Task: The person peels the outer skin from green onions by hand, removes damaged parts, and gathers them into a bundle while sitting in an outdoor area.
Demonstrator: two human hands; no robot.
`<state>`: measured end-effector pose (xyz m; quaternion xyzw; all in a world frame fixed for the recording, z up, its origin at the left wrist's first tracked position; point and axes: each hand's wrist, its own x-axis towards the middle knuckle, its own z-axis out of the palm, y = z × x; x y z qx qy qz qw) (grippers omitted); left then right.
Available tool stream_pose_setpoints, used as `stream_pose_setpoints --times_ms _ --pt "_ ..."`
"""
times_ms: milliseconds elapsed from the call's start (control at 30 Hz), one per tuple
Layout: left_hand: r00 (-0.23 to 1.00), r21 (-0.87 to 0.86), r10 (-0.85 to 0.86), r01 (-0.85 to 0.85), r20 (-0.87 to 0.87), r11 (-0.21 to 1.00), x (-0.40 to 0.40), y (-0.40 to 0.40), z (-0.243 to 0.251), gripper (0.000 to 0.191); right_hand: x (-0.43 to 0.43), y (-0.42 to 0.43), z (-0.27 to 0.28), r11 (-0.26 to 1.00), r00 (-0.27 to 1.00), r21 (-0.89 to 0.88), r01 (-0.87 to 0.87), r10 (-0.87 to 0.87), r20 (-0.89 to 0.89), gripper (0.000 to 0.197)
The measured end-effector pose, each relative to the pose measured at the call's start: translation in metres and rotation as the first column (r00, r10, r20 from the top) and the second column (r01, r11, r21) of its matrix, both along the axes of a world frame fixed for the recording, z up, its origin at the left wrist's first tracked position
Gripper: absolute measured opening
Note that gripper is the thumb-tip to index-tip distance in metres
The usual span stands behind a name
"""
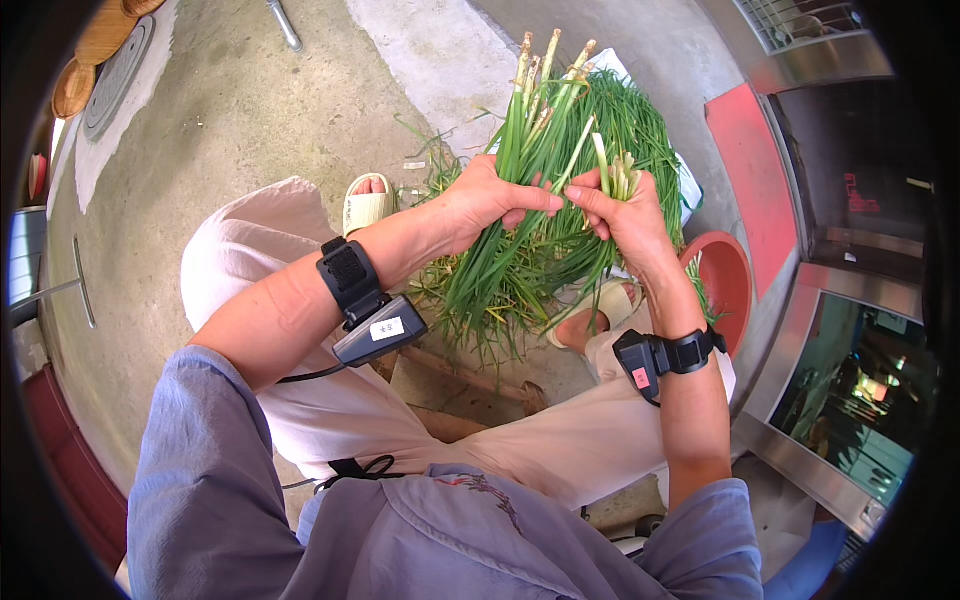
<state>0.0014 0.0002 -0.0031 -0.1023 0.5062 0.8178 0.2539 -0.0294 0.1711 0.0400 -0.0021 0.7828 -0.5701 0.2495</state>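
Observation:
My left hand point(495, 196) is closed around a thick bunch of green leafy stalks point(513, 142), likely garlic chives, whose pale root ends point away from me. Between its thumb and fingers a single pale stalk slants up. My right hand point(628, 206) grips a smaller bunch of trimmed-looking stalks point(622, 176) with pale ends up and green leaves hanging below. The two thumbs nearly meet. Beyond and beneath both hands lies a large heap of the same long green leaves point(630, 120) on a white sheet or bag point(686, 191).
Loose leaf scraps point(495, 300) lie on the concrete floor between my sandalled feet. A red-brown plastic basin point(731, 277) holding some greens stands at the right, near a metal-framed cabinet point(795, 337). A wooden stool part point(457, 375) shows between my legs. Woven baskets point(73, 88) are at the far left.

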Motion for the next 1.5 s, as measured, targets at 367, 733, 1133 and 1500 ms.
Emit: stream_pose_setpoints --times_ms 367,733,1133,1500 --pt "0.997 0.064 -0.069 0.068 0.022 0.996 0.0 -0.003 0.0 0.013 -0.019 0.014 0.002 0.947 0.912 -0.076 0.311 -0.32 -0.256 0.004" --pt "0.994 0.074 -0.111 0.11 0.011 0.991 0.001 -0.005 -0.003 0.012 -0.034 0.034 0.007 0.851 0.811 -0.103 0.514 -0.522 -0.266 0.006" --pt "0.991 0.134 -0.125 0.118 0.046 0.984 0.0 -0.005 0.009 0.021 -0.013 0.013 0.006 0.989 0.993 0.09 0.117 -0.116 -0.024 0.011" --pt "0.998 0.09 -0.057 0.059 -0.028 0.994 0.003 0.003 0.002 0.021 0.003 -0.007 0.0 0.949 0.984 -0.263 0.172 -0.177 0.006 0.011"
